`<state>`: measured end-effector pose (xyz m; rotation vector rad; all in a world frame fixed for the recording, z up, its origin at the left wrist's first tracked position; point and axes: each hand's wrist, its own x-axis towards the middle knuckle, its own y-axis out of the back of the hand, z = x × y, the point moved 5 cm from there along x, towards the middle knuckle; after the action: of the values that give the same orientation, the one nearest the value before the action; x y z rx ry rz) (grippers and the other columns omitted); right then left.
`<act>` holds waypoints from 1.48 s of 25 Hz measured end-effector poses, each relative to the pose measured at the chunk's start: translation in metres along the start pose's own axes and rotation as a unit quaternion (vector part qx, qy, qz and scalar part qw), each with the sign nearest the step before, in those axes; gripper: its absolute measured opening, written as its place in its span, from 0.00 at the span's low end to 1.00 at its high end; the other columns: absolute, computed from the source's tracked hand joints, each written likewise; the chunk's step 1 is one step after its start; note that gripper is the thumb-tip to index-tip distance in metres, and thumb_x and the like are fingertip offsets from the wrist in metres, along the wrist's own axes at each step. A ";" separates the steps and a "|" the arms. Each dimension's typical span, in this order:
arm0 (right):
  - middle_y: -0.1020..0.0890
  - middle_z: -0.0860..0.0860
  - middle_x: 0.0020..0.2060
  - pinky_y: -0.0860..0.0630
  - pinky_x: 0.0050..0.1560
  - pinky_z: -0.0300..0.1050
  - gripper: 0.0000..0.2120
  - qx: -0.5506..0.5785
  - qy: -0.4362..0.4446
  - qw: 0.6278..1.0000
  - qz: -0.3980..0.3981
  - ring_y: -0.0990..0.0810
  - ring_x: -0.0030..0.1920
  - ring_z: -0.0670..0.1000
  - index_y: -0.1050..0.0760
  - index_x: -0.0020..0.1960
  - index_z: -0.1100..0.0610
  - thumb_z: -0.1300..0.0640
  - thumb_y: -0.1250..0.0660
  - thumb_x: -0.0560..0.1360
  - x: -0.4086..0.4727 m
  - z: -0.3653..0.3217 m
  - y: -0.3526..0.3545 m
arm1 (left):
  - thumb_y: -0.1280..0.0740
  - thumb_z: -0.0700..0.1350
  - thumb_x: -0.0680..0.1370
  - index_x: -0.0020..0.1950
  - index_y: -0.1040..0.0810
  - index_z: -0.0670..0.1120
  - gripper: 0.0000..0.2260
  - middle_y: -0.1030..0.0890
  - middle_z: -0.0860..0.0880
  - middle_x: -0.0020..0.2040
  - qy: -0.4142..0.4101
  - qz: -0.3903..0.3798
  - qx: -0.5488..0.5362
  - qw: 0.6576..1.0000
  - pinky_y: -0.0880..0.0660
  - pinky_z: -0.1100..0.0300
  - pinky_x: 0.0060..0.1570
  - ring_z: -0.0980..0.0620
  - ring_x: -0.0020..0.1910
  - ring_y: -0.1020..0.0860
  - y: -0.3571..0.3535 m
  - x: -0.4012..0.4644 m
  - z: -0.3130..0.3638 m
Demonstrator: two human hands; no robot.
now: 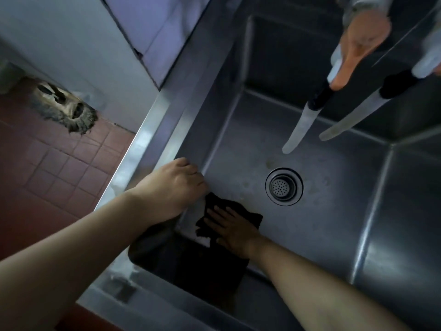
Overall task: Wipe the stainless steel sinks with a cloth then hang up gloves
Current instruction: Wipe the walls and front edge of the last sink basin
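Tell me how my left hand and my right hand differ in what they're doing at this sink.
The left hand rests on the sink's left rim with fingers curled over the edge, while the right hand lies down inside the basin. The left hand touches no cloth; the right hand presses flat, fingers straight, on the dark cloth against the sink bottom. Both are bare, without gloves.

Grey steel sink [334,235]; black cloth [229,223]; orange glove [358,48] overhead; dull red square-tiled floor [59,168]; silver drain [284,186], perforated with small dots.
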<state>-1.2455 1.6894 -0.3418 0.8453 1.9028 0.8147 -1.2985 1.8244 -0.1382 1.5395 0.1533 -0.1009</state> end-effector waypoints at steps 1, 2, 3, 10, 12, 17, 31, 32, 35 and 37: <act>0.49 0.53 0.77 0.62 0.73 0.54 0.28 -0.019 -0.005 0.999 0.040 0.52 0.77 0.56 0.49 0.77 0.52 0.47 0.44 0.80 0.007 0.009 0.002 | 0.32 0.39 0.67 0.35 0.26 0.47 0.05 0.24 0.49 0.33 -0.002 0.002 -0.003 1.000 0.27 0.54 0.37 0.45 0.34 0.25 -0.003 0.001 -0.002; 0.42 0.53 0.75 0.52 0.73 0.57 0.29 -0.039 -0.013 0.996 0.073 0.44 0.75 0.57 0.43 0.75 0.53 0.46 0.40 0.78 0.013 0.019 0.005 | 0.32 0.39 0.68 0.35 0.26 0.48 0.05 0.24 0.49 0.33 -0.001 0.001 -0.004 1.000 0.28 0.54 0.37 0.45 0.34 0.24 -0.007 0.001 -0.004; 0.36 0.54 0.73 0.45 0.72 0.60 0.29 -0.050 -0.023 0.993 0.100 0.38 0.73 0.58 0.38 0.74 0.53 0.45 0.36 0.76 0.018 0.030 0.011 | 0.32 0.40 0.68 0.35 0.26 0.48 0.05 0.23 0.49 0.32 0.001 0.001 -0.007 1.000 0.28 0.54 0.37 0.45 0.34 0.24 -0.010 0.000 -0.006; 0.50 0.57 0.77 0.62 0.74 0.56 0.28 -0.076 -0.222 0.949 0.212 0.56 0.76 0.60 0.51 0.77 0.50 0.44 0.49 0.81 0.052 0.166 0.076 | 0.31 0.40 0.69 0.34 0.25 0.49 0.06 0.24 0.50 0.31 0.003 0.018 -0.024 1.000 0.30 0.55 0.38 0.46 0.33 0.24 -0.017 -0.003 -0.009; 0.53 0.59 0.77 0.63 0.73 0.58 0.28 -0.069 -0.289 0.928 0.224 0.58 0.76 0.62 0.53 0.77 0.50 0.44 0.50 0.81 0.058 0.181 0.081 | 0.30 0.39 0.67 0.34 0.25 0.48 0.06 0.24 0.49 0.31 0.010 0.016 -0.023 1.000 0.29 0.54 0.37 0.45 0.33 0.24 -0.018 -0.003 -0.011; 0.51 0.60 0.76 0.66 0.72 0.61 0.32 -0.051 -0.279 0.932 0.227 0.56 0.76 0.64 0.52 0.77 0.54 0.43 0.47 0.79 0.061 0.109 0.046 | 0.32 0.38 0.66 0.33 0.25 0.48 0.06 0.24 0.48 0.30 0.008 0.014 0.004 1.000 0.30 0.54 0.36 0.44 0.31 0.24 -0.014 -0.001 -0.008; 0.30 0.54 0.70 0.43 0.71 0.63 0.26 -0.100 0.121 0.964 0.215 0.35 0.72 0.60 0.31 0.70 0.50 0.44 0.34 0.74 0.058 0.003 -0.005 | 0.35 0.41 0.70 0.36 0.25 0.48 0.03 0.23 0.47 0.33 0.025 -0.082 0.051 0.995 0.27 0.52 0.38 0.43 0.35 0.23 -0.025 0.005 -0.004; 0.30 0.55 0.70 0.43 0.71 0.64 0.27 -0.093 0.106 0.964 0.224 0.35 0.72 0.61 0.31 0.70 0.50 0.44 0.32 0.73 0.061 0.018 0.002 | 0.37 0.41 0.71 0.37 0.24 0.48 0.05 0.22 0.47 0.33 0.031 -0.093 0.065 0.993 0.27 0.52 0.38 0.43 0.35 0.23 -0.030 0.006 -0.002; 0.35 0.56 0.73 0.48 0.73 0.62 0.28 -0.098 0.045 0.966 0.236 0.40 0.74 0.61 0.36 0.73 0.51 0.44 0.37 0.75 0.073 0.071 0.032 | 0.40 0.38 0.70 0.34 0.22 0.47 0.09 0.23 0.46 0.30 0.087 -0.106 0.096 0.986 0.27 0.55 0.35 0.44 0.31 0.23 -0.033 0.017 -0.005; 0.38 0.56 0.74 0.51 0.74 0.60 0.28 -0.110 -0.018 0.965 0.237 0.44 0.75 0.60 0.41 0.75 0.51 0.43 0.43 0.77 0.084 0.112 0.059 | 0.42 0.37 0.67 0.32 0.22 0.46 0.10 0.23 0.45 0.29 0.125 -0.110 0.075 0.983 0.27 0.56 0.34 0.44 0.30 0.23 -0.037 0.028 -0.001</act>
<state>-1.1643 1.8130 -0.3776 1.1833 1.5571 1.2621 -1.2768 1.8253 -0.1797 1.6780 0.5258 -0.0961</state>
